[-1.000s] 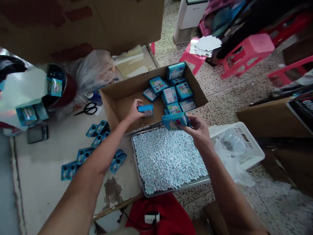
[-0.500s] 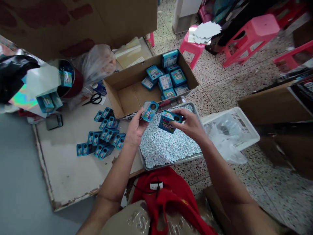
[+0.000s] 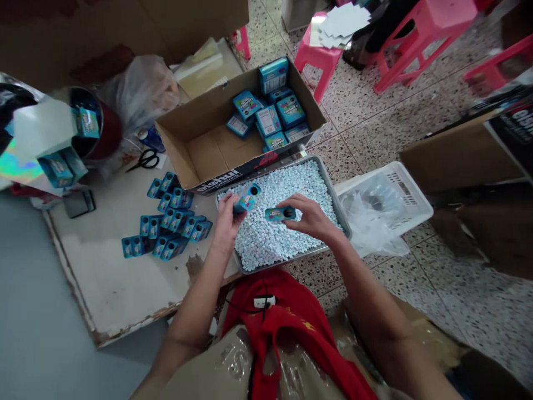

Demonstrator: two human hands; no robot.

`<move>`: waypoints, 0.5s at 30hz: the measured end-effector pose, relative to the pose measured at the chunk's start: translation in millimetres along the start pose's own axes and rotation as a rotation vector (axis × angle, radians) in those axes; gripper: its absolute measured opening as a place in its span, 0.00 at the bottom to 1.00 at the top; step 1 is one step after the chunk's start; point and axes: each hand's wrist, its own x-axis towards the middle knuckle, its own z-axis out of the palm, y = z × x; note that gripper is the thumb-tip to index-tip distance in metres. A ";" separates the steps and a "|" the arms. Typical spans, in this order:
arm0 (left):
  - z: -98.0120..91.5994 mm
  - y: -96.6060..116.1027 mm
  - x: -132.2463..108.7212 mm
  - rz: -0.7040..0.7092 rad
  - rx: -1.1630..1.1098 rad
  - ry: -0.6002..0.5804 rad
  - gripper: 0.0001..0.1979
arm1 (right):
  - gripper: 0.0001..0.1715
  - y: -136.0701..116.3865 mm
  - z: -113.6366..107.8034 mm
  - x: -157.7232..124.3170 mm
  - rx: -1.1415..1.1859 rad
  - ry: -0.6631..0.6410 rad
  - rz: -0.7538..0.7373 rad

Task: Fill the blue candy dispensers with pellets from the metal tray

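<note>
My left hand [image 3: 227, 225] is closed round a small blue candy box [image 3: 247, 199] that has a dark round hole in its end. Another such candy box [image 3: 275, 214] is gripped by my right hand [image 3: 308, 218], its holed end turned up toward me. Both boxes are over a metal tray [image 3: 287, 261] heaped with small pale blue and white candies [image 3: 266, 244]. To the left, several blue boxes [image 3: 169, 219] stand in a cluster on the worn white table [image 3: 104, 278], their holed ends up.
Behind the tray, an open cardboard box [image 3: 208, 150] holds several larger blue packs [image 3: 268, 119]. Scissors [image 3: 145, 159], a phone [image 3: 79, 203] and a dark red bucket [image 3: 110, 133] are at the left. A white basket [image 3: 412, 194] with plastic bags sits right; pink stools [image 3: 320, 55] stand beyond.
Both hands and their boxes have come lower over the candies. The right-hand box has turned, so mostly its holed end shows now. The whole view has shifted slightly.
</note>
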 end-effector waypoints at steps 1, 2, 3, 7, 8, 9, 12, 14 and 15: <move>-1.2 -0.9 4.9 -0.022 0.071 -0.034 0.12 | 0.22 -1.9 -2.6 -0.2 0.036 -0.060 -0.021; -2.1 -3.4 9.4 -0.070 0.133 -0.065 0.12 | 0.27 -3.9 -2.9 0.5 0.070 -0.100 -0.031; -3.0 -7.6 13.1 -0.127 0.176 -0.084 0.11 | 0.34 -5.4 -1.0 1.7 0.091 -0.121 -0.034; -10.8 -33.6 17.3 -0.215 0.221 -0.076 0.15 | 0.56 -1.1 20.3 4.4 0.076 -0.111 0.009; -13.9 -40.7 16.1 -0.220 0.218 -0.073 0.17 | 0.57 2.0 26.6 3.0 0.064 -0.094 0.032; -17.1 -47.8 14.2 -0.229 0.214 -0.073 0.19 | 0.56 5.2 32.5 0.8 0.056 -0.070 0.057; -25.5 -68.1 6.8 -0.255 0.194 -0.054 0.24 | 0.51 11.7 46.8 -8.4 0.073 0.002 0.112; -30.5 -79.5 0.9 -0.254 0.187 -0.034 0.25 | 0.50 12.6 53.4 -14.9 0.136 0.003 0.148; -33.4 -83.6 -2.1 -0.255 0.181 -0.053 0.25 | 0.49 12.7 56.0 -18.1 0.190 -0.014 0.179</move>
